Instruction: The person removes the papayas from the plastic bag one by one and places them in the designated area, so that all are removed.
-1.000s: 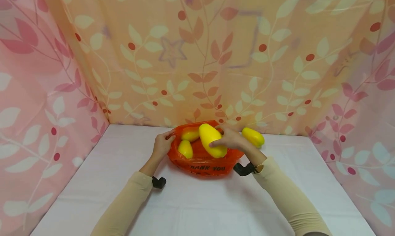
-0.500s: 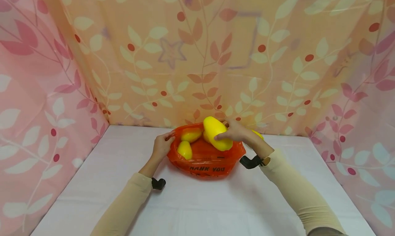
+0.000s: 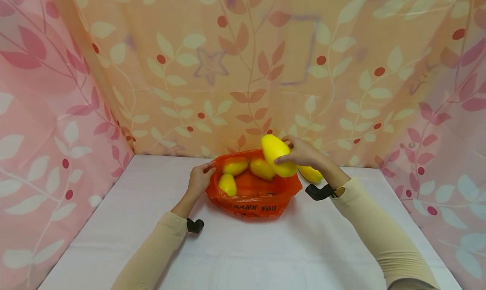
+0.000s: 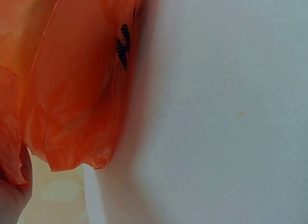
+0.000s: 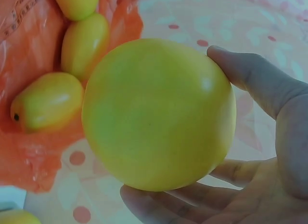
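Observation:
An orange plastic bag point(image 3: 258, 214) printed with "THANK YOU" lies on the white table with its mouth spread wide. My left hand point(image 3: 198, 181) pinches the bag's left rim; in the left wrist view the bag wall point(image 4: 77, 98) fills the upper left. Above the bag's right side, a yellow mango point(image 3: 278, 156) is held in my right hand point(image 3: 306, 154), thumb on one side and fingers on the other. Inside the bag rest three mangoes: one at the back left point(image 3: 235, 166), one at the back right point(image 3: 262, 169), one at the front left point(image 3: 228, 184).
Another mango point(image 3: 311, 175) lies on the table point(image 3: 243, 256) just right of the bag, partly behind my right forearm. A floral curtain point(image 3: 243, 71) rises along the table's back edge and both sides. Black wrist mounts point(image 3: 319, 192) stick out from the cuffs.
My right hand has lifted the mango up and to the right, away from over the bag's middle. The back-right mango in the bag has come into view. My left hand stays on the rim.

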Demonstrator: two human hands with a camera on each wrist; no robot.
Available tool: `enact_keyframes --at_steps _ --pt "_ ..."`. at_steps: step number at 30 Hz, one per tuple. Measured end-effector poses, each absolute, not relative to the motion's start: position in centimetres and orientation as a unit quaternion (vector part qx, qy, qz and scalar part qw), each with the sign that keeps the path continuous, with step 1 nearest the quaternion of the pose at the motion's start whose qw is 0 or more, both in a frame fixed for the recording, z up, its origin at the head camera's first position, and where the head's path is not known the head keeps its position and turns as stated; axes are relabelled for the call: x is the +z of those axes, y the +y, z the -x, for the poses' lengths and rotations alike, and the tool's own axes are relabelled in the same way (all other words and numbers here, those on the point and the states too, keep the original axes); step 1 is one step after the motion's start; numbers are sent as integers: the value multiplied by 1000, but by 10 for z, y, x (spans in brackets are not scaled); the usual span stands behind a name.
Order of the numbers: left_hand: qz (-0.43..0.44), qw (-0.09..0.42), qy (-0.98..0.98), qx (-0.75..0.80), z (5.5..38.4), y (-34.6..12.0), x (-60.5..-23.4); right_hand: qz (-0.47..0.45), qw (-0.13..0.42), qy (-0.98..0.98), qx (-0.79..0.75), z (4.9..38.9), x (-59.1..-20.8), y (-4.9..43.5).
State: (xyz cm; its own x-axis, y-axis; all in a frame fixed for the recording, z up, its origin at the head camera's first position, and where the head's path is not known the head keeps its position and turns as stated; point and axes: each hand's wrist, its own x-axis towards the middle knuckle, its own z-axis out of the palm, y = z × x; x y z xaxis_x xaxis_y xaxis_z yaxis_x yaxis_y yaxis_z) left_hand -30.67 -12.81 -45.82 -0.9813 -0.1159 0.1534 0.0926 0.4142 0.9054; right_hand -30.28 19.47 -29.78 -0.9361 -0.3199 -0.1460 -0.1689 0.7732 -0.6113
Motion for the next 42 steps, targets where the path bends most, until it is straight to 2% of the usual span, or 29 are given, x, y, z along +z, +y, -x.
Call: enact_keyframes --at_steps 11,22,42 --pt "0 100 -840 -534 308 -129 -456 108 100 945 -294 307 -290 218" --pt "-4 96 -839 -535 307 -131 -454 83 102 952 -275 311 -285 241" --pt "-19 88 -824 -559 307 -130 -456 76 87 950 -289 315 -296 286"
